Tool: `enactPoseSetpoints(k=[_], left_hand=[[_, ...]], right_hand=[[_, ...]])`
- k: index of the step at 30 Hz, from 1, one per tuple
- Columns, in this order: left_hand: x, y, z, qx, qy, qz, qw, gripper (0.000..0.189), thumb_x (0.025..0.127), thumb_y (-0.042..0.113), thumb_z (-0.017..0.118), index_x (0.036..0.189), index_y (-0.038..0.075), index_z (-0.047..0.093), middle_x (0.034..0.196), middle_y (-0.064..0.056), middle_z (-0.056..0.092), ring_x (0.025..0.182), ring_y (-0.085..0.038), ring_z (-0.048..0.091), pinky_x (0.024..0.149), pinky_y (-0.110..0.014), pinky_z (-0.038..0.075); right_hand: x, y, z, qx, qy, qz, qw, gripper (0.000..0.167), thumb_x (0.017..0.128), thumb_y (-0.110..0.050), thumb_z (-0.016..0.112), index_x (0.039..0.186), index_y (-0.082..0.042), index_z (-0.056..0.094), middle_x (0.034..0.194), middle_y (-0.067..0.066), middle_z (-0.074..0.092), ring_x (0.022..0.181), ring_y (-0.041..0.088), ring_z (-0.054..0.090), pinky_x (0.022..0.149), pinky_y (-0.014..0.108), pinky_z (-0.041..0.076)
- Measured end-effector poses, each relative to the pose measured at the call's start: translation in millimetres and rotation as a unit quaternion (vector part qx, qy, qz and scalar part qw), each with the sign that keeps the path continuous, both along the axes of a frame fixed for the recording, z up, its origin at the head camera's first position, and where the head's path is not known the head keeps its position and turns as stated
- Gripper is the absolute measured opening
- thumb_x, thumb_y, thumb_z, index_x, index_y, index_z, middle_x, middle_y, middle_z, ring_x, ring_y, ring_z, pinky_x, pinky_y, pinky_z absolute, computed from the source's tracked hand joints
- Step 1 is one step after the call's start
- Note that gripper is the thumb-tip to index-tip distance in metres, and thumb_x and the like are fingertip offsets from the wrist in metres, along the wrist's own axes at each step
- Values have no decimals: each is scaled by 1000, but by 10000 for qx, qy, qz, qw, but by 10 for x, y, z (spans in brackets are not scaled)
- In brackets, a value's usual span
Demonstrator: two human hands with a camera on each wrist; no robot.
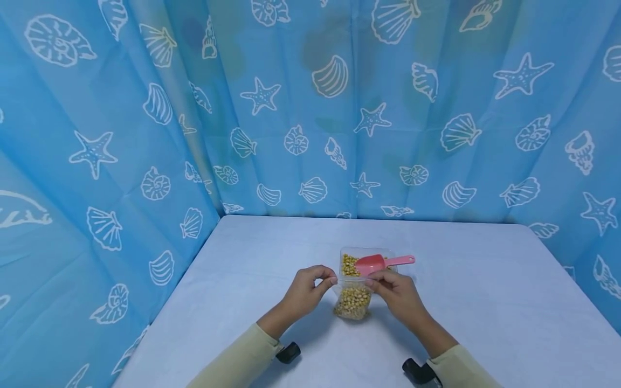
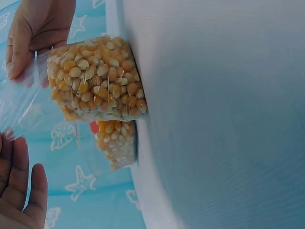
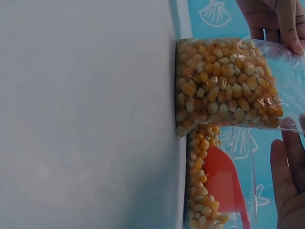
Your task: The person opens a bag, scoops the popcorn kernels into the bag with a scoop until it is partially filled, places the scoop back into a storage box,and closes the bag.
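A clear plastic bag (image 1: 353,303) partly filled with yellow corn kernels stands on the table, its loose top pulled upward. My left hand (image 1: 306,286) pinches one upper corner of the bag between thumb and fingers. At the opposite upper corner, my right hand (image 1: 399,295) pinches the film the same way. In the left wrist view the kernels (image 2: 95,81) fill the lower part, with film stretched between both hands. Just behind the bag sits a clear plastic box (image 1: 343,249) of corn kernels, with a red scoop (image 1: 372,264) lying in it, handle over the right side.
A white cloth (image 1: 242,264) covers the table. Blue curtains (image 1: 301,118) with shell and starfish prints hang behind it and at the sides. Black wrist devices (image 1: 288,353) are worn below both hands.
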State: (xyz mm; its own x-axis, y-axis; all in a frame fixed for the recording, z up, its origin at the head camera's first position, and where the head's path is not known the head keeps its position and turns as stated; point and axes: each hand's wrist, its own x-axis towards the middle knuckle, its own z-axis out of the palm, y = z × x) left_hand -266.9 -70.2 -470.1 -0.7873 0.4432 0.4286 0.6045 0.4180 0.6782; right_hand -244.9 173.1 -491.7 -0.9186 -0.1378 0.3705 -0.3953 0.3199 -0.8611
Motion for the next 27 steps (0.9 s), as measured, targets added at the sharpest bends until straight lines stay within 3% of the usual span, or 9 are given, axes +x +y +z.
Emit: enactPoseSetpoints(k=[5,9,15,18,23,27], left_hand=[[-3,-10,-5,10,262,-110,9996,19,98,23,58,98,7,67,92,7,67,87,-5,61,77,-29,53],[-17,-16,-21,133,530,-212,9983,12,98,20,60,96,10,67,90,7,66,85,-6,61,76,-37,54],[-67,32,-52,197,755,-421,9961,9,96,20,64,93,12,68,88,8,66,85,-6,60,76,-43,54],[-85,69,-48,116,765,-394,9962,12,96,22,64,93,11,68,88,7,67,84,-4,61,75,-43,55],[-87,93,-41,-66,977,-270,9948,11,97,19,63,93,11,68,87,6,67,78,-4,59,70,-39,55],[-57,101,-41,-163,1020,-174,9945,11,96,19,62,93,11,68,88,5,68,79,-3,59,71,-35,55]], right_hand=[[3,-18,-8,-104,71,-85,9999,13,92,-25,68,94,-13,70,86,0,67,76,24,58,66,37,54],[6,-32,-4,-152,-71,-198,9997,12,91,-26,69,93,-14,71,86,-1,68,76,25,58,66,37,54],[5,-41,26,-152,-354,-293,9988,13,90,-28,70,92,-16,73,89,-2,69,81,22,60,74,42,55],[-2,-41,39,-169,-496,-309,9981,13,91,-27,69,93,-15,73,93,-2,70,84,21,62,78,43,55],[-10,-40,47,-163,-554,-300,9979,10,91,-23,69,92,-14,72,92,-1,70,86,20,63,77,34,56],[-13,-30,13,-167,-488,-245,9984,11,92,-24,68,92,-14,71,89,0,69,84,22,63,75,38,56]])
